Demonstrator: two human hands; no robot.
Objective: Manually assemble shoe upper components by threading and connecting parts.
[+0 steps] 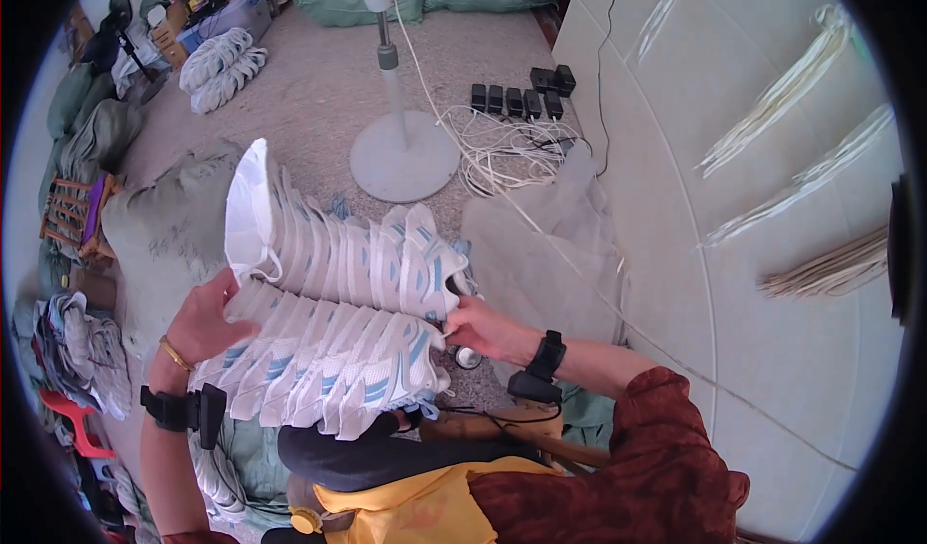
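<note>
White shoe tops [319,351]: we have 2 rows, w/ blue bits, each one tucked in the next, out in front of us.
Far row [357,254]: its long way goes L to R, & the R end dips a bit toward us.
Near row [323,370]: right beside the far row, closer to our body, lined up abt the same.
Left hand [206,322]: at the L end of the rows, thumb spread away from the other fingers. Some tips hide behind the white edge, so we can't tell if we grip.
Tall white end piece [249,201]: sticks up at the far row's L end, just past our L fingertips. L hand is way nearer to it than R.
Right hand [488,330]: at the R end, where the 2 rows meet. Thumb & finger pinch a shoe edge, looks like.
Btwn our hands: both rows, one hand per end.
Fan foot [406,177]: round, gray, on the floor [309,90] past the far row.
</note>
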